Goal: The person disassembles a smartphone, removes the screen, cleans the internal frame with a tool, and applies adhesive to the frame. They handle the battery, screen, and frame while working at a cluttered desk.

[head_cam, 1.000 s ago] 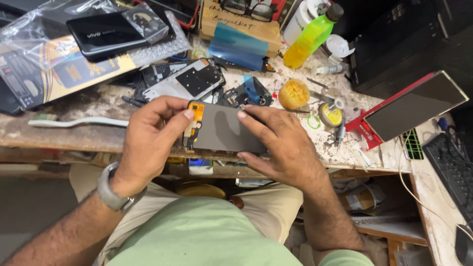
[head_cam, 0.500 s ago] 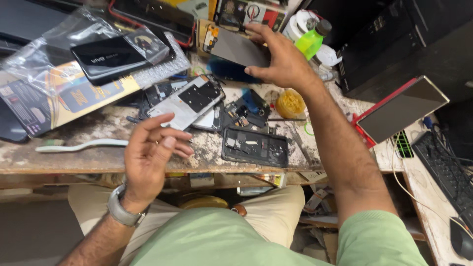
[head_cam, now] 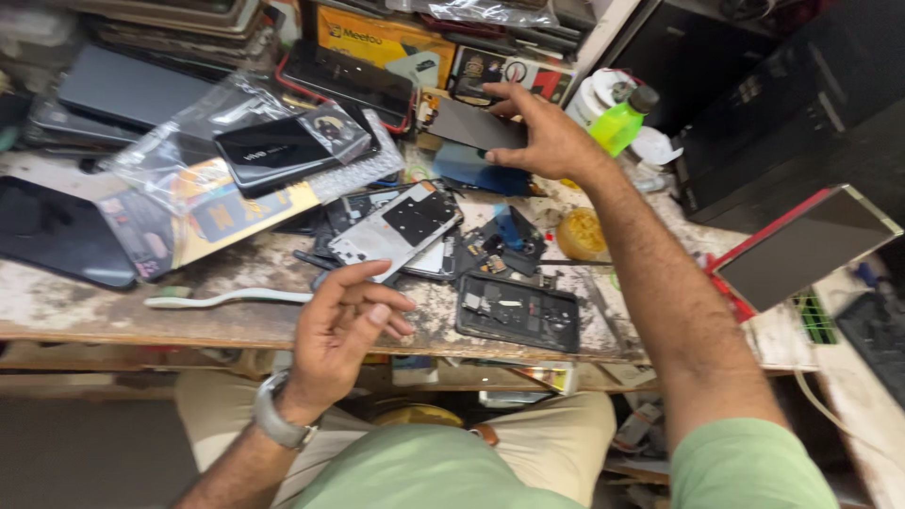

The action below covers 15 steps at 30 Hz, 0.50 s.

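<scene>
My right hand (head_cam: 544, 137) is stretched to the back of the worn bench and grips a dark grey phone screen panel (head_cam: 474, 123) held over a blue box (head_cam: 471, 168). My left hand (head_cam: 344, 325) hovers at the bench's front edge with fingers loosely curled and nothing in it. Just right of it lies an opened black phone body (head_cam: 518, 312) with its insides showing. A silver phone frame (head_cam: 392, 226) rests behind the left hand.
A white toothbrush (head_cam: 226, 299) lies along the front edge. A black phone in a clear bag (head_cam: 275, 148), a yellow round tin (head_cam: 582, 233), a green bottle (head_cam: 622, 121) and a red-edged tablet (head_cam: 803, 247) crowd the bench (head_cam: 104, 306).
Both hands held the screen panel over the front edge a second ago. The right hand has carried it to the back of the bench; the left hand let go and stayed low.
</scene>
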Each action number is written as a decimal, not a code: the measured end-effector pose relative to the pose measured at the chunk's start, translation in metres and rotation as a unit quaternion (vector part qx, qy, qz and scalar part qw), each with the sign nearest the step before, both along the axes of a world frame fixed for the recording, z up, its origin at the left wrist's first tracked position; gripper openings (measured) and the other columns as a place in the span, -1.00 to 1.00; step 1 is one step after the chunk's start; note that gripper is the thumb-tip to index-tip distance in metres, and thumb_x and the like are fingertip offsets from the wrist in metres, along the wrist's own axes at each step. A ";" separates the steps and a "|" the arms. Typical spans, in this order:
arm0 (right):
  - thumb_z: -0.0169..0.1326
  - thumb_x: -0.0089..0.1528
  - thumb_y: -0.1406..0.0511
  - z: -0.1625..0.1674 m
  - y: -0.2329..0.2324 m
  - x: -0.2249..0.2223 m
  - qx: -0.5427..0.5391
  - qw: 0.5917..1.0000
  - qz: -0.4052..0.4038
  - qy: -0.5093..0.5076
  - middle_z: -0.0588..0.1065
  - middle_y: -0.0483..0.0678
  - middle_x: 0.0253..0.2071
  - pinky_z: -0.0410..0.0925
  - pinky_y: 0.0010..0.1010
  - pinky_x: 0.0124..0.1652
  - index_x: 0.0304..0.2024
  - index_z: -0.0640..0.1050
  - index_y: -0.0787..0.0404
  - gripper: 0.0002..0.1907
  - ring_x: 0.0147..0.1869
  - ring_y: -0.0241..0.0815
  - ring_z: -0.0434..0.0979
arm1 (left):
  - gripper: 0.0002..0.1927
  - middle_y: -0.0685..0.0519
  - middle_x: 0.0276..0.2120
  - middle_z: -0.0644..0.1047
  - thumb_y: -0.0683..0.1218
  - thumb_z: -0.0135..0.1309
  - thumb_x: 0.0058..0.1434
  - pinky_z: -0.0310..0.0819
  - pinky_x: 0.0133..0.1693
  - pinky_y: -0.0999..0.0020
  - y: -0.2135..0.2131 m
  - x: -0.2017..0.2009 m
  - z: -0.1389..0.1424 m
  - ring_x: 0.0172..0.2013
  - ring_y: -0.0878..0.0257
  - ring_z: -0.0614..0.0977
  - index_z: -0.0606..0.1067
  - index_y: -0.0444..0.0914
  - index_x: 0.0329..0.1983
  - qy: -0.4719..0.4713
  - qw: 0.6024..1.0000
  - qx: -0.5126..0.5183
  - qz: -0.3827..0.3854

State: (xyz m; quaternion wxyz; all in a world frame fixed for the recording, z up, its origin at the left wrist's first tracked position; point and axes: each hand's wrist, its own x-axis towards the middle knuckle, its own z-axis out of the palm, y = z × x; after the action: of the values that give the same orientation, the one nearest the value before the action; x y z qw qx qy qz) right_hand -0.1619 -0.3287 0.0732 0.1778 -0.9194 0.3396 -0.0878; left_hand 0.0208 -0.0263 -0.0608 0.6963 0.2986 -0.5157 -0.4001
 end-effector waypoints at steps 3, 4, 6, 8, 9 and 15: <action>0.36 0.10 0.22 0.000 0.003 -0.001 -0.005 1.000 -0.009 0.002 0.42 0.08 0.31 0.26 -0.10 0.30 0.44 0.19 -0.08 -0.08 0.39 0.04 0.37 | -0.60 -0.13 -0.10 0.64 -0.17 -0.07 0.47 0.68 -0.14 0.35 0.002 -0.002 0.001 -0.20 0.23 0.70 0.32 -0.39 0.32 -0.008 1.000 0.023 0.001; 0.36 0.12 0.21 0.001 0.004 -0.003 -0.011 1.000 0.006 -0.010 0.43 0.09 0.30 0.26 -0.11 0.32 0.45 0.20 -0.06 -0.09 0.39 0.05 0.39 | -0.61 -0.13 -0.10 0.65 -0.17 -0.08 0.47 0.68 -0.14 0.36 0.002 -0.003 0.001 -0.20 0.24 0.70 0.32 -0.39 0.32 -0.013 1.000 0.023 0.005; 0.35 0.17 0.21 0.002 0.005 -0.005 -0.027 0.998 0.042 -0.023 0.46 0.11 0.29 0.26 -0.13 0.34 0.46 0.21 -0.01 -0.12 0.41 0.05 0.41 | -0.62 -0.12 -0.11 0.66 -0.16 -0.11 0.48 0.67 -0.14 0.37 0.001 -0.006 0.002 -0.22 0.24 0.71 0.34 -0.39 0.32 -0.012 1.000 0.020 0.015; 0.33 0.17 0.21 0.003 0.007 -0.005 -0.025 0.999 0.041 -0.016 0.44 0.12 0.30 0.26 -0.14 0.33 0.47 0.21 0.02 -0.12 0.39 0.07 0.41 | -0.63 -0.13 -0.11 0.65 -0.17 -0.10 0.47 0.66 -0.14 0.37 0.000 -0.007 0.003 -0.21 0.23 0.71 0.34 -0.40 0.30 0.000 1.000 0.019 0.004; 0.33 0.17 0.21 0.003 0.008 -0.004 -0.019 0.999 0.046 -0.023 0.44 0.12 0.30 0.26 -0.14 0.32 0.47 0.21 0.03 -0.12 0.39 0.07 0.41 | -0.63 -0.14 -0.10 0.64 -0.18 -0.10 0.47 0.66 -0.14 0.36 0.001 -0.005 0.003 -0.21 0.22 0.71 0.34 -0.40 0.29 -0.005 1.000 0.023 0.004; 0.40 0.15 0.18 -0.005 0.002 -0.013 -0.033 0.993 0.099 -0.052 0.43 0.16 0.32 0.26 -0.15 0.35 0.42 0.32 0.14 -0.15 0.39 0.09 0.43 | -0.68 -0.14 -0.13 0.63 -0.18 -0.13 0.51 0.69 -0.10 0.33 0.007 -0.007 -0.004 -0.20 0.22 0.69 0.36 -0.41 0.27 -0.003 1.000 0.022 0.021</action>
State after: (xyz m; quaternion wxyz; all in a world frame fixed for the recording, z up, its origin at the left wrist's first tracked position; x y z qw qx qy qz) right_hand -0.1749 -0.3265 0.0684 0.1729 -0.9481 0.2338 -0.1289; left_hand 0.0138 -0.0197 -0.0651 0.6961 0.3261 -0.5026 -0.3956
